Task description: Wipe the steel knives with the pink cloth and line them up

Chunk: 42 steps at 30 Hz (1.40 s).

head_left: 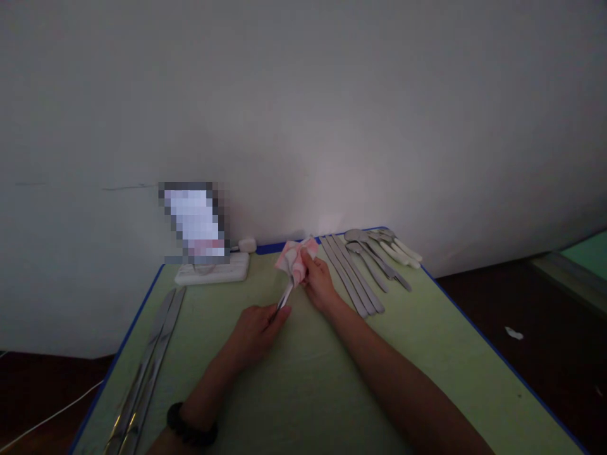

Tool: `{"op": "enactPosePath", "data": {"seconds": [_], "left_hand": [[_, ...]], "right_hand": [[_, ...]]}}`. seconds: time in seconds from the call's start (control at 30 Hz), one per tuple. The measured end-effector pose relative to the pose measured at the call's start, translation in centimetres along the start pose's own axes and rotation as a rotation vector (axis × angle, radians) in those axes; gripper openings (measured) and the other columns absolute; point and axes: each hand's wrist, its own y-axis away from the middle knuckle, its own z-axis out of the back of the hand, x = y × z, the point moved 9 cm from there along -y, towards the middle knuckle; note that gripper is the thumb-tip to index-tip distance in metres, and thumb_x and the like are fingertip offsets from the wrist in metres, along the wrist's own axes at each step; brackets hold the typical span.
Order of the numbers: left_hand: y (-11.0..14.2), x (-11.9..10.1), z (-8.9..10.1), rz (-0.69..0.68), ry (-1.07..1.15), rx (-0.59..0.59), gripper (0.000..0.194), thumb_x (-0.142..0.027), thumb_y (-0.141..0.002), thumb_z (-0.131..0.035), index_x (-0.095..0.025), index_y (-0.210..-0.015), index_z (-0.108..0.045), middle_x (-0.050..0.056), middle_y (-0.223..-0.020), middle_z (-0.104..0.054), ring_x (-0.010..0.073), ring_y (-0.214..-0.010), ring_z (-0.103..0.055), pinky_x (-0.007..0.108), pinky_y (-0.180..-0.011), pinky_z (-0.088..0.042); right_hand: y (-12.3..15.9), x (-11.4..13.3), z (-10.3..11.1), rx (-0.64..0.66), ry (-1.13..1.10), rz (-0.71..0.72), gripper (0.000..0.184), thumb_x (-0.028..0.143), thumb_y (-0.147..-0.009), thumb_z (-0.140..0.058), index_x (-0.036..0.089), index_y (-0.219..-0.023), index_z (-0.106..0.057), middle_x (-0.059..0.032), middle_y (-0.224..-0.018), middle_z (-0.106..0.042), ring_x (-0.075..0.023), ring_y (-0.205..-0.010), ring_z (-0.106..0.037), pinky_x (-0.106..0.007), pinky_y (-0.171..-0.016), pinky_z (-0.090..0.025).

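Observation:
My left hand (263, 328) is closed around the handle of a metal spoon (286, 295), tilted up and away from me over the table. At the spoon's far end, my right hand (317, 278) pinches a pink and white cloth or tissue (284, 254) against the bowl. The cloth partly wraps the bowl, so its outline is hard to make out. Just right of my right hand, three long flat table knives (353, 278) lie side by side. Beyond them rest several metal spoons (372, 268) and a bunch of white-handled cutlery (401, 253).
Two long shiny knives (149, 360) lie along the left side of the green table (279, 392), which has a blue edge. A blurred, lit phone (196, 221) leans at the back left above a white block (213, 268). Behind is a grey wall (303, 114).

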Motion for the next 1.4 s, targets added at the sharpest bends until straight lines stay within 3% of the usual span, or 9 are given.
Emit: {"op": "enactPosePath", "data": {"seconds": [0.3, 0.47, 0.6, 0.7, 0.9, 1.17, 1.3, 1.4], "left_hand": [[0.2, -0.3, -0.4, -0.015, -0.066, 0.019, 0.044, -0.046, -0.089, -0.027, -0.021, -0.057, -0.043, 0.0, -0.051, -0.048, 0.0158, -0.049, -0.049, 0.026, -0.054, -0.027], [0.0, 0.4, -0.2, 0.035, 0.092, -0.05, 0.043, -0.047, -0.088, -0.027, -0.021, -0.056, -0.04, -0.002, -0.048, -0.046, 0.015, -0.048, -0.047, 0.025, -0.051, -0.028], [0.0, 0.9, 0.0, 0.068, 0.28, -0.119, 0.046, -0.05, -0.089, -0.025, -0.022, -0.056, -0.04, -0.004, -0.04, -0.045, 0.0142, -0.042, -0.046, 0.024, -0.052, -0.034], [0.1, 0.4, 0.0, 0.025, 0.297, -0.153, 0.045, -0.05, -0.089, -0.026, -0.022, -0.057, -0.042, -0.005, -0.039, -0.046, 0.0144, -0.044, -0.048, 0.024, -0.056, -0.037], [1.0, 0.0, -0.2, 0.063, 0.197, -0.204, 0.046, -0.05, -0.088, -0.026, -0.022, -0.054, -0.04, -0.005, -0.037, -0.043, 0.014, -0.043, -0.046, 0.024, -0.055, -0.035], [2.8, -0.5, -1.6, 0.089, 0.275, -0.142, 0.048, -0.055, -0.085, -0.026, -0.022, -0.052, -0.038, -0.006, -0.034, -0.039, 0.013, -0.039, -0.04, 0.024, -0.052, -0.033], [3.3, -0.4, -1.9, 0.103, 0.405, -0.099, 0.048, -0.06, -0.082, -0.03, -0.022, -0.054, -0.039, -0.008, -0.031, -0.035, 0.011, -0.034, -0.035, 0.023, -0.046, -0.03], [3.4, -0.1, -1.7, 0.118, 0.484, -0.085, 0.052, -0.065, -0.079, -0.033, -0.022, -0.051, -0.037, -0.009, -0.029, -0.033, 0.0091, -0.031, -0.03, 0.022, -0.042, -0.026]], "right_hand": [[-0.7, 1.5, 1.4, -0.121, -0.1, 0.079, 0.038, 0.053, -0.065, -0.066, 0.019, -0.058, -0.05, 0.0051, -0.046, -0.047, -0.0076, -0.04, -0.034, -0.022, -0.038, -0.022], [-0.5, 0.9, -0.1, 0.04, 0.145, 0.096, 0.044, 0.059, -0.07, -0.057, 0.019, -0.054, -0.045, 0.007, -0.042, -0.037, -0.0066, -0.038, -0.026, -0.022, -0.038, -0.017], [0.3, 0.9, -2.2, 0.242, 0.461, 0.203, 0.048, 0.06, -0.071, -0.054, 0.016, -0.052, -0.05, 0.0047, -0.046, -0.042, -0.0073, -0.045, -0.032, -0.023, -0.044, -0.021], [0.5, 1.1, -2.4, 0.26, 0.496, 0.239, 0.047, 0.059, -0.071, -0.054, 0.015, -0.055, -0.053, 0.0044, -0.048, -0.043, -0.0078, -0.047, -0.033, -0.023, -0.046, -0.022], [-0.3, 0.7, -0.5, 0.107, 0.225, 0.151, 0.04, 0.054, -0.063, -0.063, 0.017, -0.053, -0.05, 0.0061, -0.045, -0.043, -0.0072, -0.044, -0.033, -0.022, -0.044, -0.023], [-0.9, 0.9, 0.8, -0.01, 0.002, 0.167, 0.035, 0.049, -0.064, -0.065, 0.017, -0.055, -0.052, 0.005, -0.048, -0.05, -0.0082, -0.046, -0.042, -0.022, -0.047, -0.033], [-1.1, 0.6, 0.5, 0.028, -0.18, 0.043, 0.029, 0.046, -0.069, -0.063, 0.017, -0.067, -0.057, 0.002, -0.058, -0.06, -0.0111, -0.052, -0.052, -0.023, -0.051, -0.041], [-0.8, 0.2, -0.3, 0.112, -0.226, -0.081, 0.029, 0.047, -0.071, -0.063, 0.018, -0.07, -0.058, 0.0019, -0.056, -0.059, -0.0111, -0.049, -0.052, -0.022, -0.046, -0.039]]}}
